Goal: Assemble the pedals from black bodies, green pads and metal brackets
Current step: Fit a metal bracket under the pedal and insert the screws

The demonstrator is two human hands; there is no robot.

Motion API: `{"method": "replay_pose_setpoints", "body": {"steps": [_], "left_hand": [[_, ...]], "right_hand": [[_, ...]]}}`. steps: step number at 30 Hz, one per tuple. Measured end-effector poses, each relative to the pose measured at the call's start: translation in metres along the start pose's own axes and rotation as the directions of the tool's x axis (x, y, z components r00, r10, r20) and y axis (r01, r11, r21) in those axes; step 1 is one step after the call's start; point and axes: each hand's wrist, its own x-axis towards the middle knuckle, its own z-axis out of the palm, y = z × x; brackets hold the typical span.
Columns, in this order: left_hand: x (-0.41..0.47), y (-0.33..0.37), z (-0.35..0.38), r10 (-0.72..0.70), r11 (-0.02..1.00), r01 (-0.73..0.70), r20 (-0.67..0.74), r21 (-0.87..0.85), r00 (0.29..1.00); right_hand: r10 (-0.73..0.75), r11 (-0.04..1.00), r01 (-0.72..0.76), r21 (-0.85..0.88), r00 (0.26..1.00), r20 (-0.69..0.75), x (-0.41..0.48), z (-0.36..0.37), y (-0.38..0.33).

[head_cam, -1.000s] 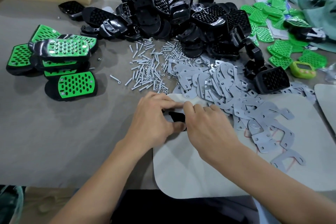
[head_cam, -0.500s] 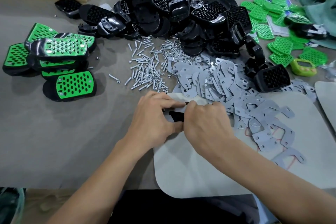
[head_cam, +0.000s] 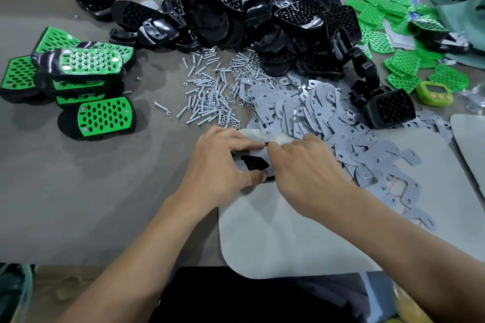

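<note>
While the person leans over the table (head_cam: 78,204), both hands meet in the middle, near the front edge. The left hand (head_cam: 220,165) holds a black body (head_cam: 256,164), with the thumb on the near side and the first finger curled over the far side. A metal bracket (head_cam: 249,151) lies flat on top of this body. The right hand (head_cam: 301,173) bends its fingers down onto the right side of the same piece, but I cannot tell if they pinch it. The piece sits on the far left corner of a pale mat (head_cam: 288,231), which reaches the front edge of the table.

Just behind the hands lies a heap of grey brackets (head_cam: 315,118), and beside it a heap of silver bolts (head_cam: 210,94). A big pile of black bodies (head_cam: 236,8) sits by the back edge. Loose green pads (head_cam: 380,16) lie near the back right corner. A small green timer (head_cam: 434,93) sits by the right edge. Finished pedals (head_cam: 91,86), black with green tops, are stacked at the left edge.
</note>
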Motion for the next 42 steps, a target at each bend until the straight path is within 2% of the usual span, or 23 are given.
{"method": "replay_pose_setpoints", "body": {"steps": [2, 5, 9, 11, 15, 17, 19, 24, 27, 30, 33, 35, 37, 40, 42], "left_hand": [[0.000, 0.001, 0.000, 0.002, 1.000, -0.002, 0.001, 0.003, 1.000], [0.002, 0.002, -0.001, -0.005, 1.000, 0.005, 0.005, 0.003, 1.000], [0.002, 0.003, -0.001, -0.015, 1.000, 0.015, 0.012, 0.020, 1.000], [0.002, 0.002, -0.002, -0.014, 1.000, 0.014, 0.022, 0.017, 1.000], [0.002, 0.005, -0.003, -0.025, 1.000, 0.024, 0.028, 0.019, 0.999], [0.002, 0.005, -0.003, -0.024, 0.999, 0.024, 0.031, 0.021, 0.999], [0.002, 0.004, -0.003, -0.017, 1.000, 0.016, 0.032, 0.025, 0.999], [0.002, 0.003, -0.003, -0.024, 0.999, 0.024, 0.035, 0.024, 0.999], [0.003, 0.004, -0.003, -0.019, 0.999, 0.018, 0.035, 0.038, 0.999], [0.001, 0.004, -0.004, -0.011, 0.999, 0.009, 0.046, 0.045, 0.999], [-0.005, 0.004, -0.005, -0.002, 0.999, 0.000, 0.044, 0.053, 0.999], [-0.009, 0.004, -0.005, -0.068, 0.998, 0.067, 0.047, 0.021, 0.997], [-0.012, 0.003, -0.007, -0.131, 0.990, 0.135, 0.082, -0.046, 0.988], [-0.015, -0.001, -0.013, -0.075, 0.994, 0.083, 0.112, -0.069, 0.991], [-0.019, -0.006, -0.018, -0.068, 0.991, 0.077, 0.081, -0.112, 0.994]], "right_hand": [[0.011, 0.999, -0.009, 0.036, 0.999, -0.052, 0.004, -0.005, -0.001], [0.061, 0.998, -0.059, -0.025, 0.996, 0.071, 0.004, 0.000, -0.004], [0.129, 0.990, -0.123, -0.073, 0.988, 0.089, 0.001, 0.011, 0.004], [0.155, 0.985, -0.153, -0.079, 0.987, 0.028, 0.001, 0.008, 0.004], [-0.007, 0.999, 0.004, -0.053, 0.999, -0.050, -0.001, 0.007, 0.007], [-0.055, 0.998, 0.055, -0.002, 0.993, -0.103, 0.001, 0.006, 0.010], [-0.072, 0.997, 0.073, 0.008, 0.993, -0.096, 0.004, 0.004, 0.010], [0.089, 0.996, -0.089, -0.009, 0.995, 0.051, 0.005, 0.006, 0.001], [0.168, 0.986, -0.168, 0.008, 0.984, 0.054, 0.004, 0.014, -0.006], [0.276, 0.955, -0.275, 0.112, 0.961, 0.001, 0.003, 0.007, -0.007], [0.278, 0.908, -0.265, 0.324, 0.961, 0.006, -0.002, 0.005, 0.007], [0.220, 0.829, -0.246, 0.502, 0.969, 0.113, -0.004, 0.000, 0.011], [0.148, 0.794, -0.231, 0.562, 0.971, 0.190, -0.003, 0.000, 0.008], [0.159, 0.767, -0.184, 0.615, 0.983, 0.096, -0.003, 0.007, 0.002], [0.280, 0.670, -0.246, 0.701, 0.958, 0.069, -0.005, 0.009, 0.004]]}}
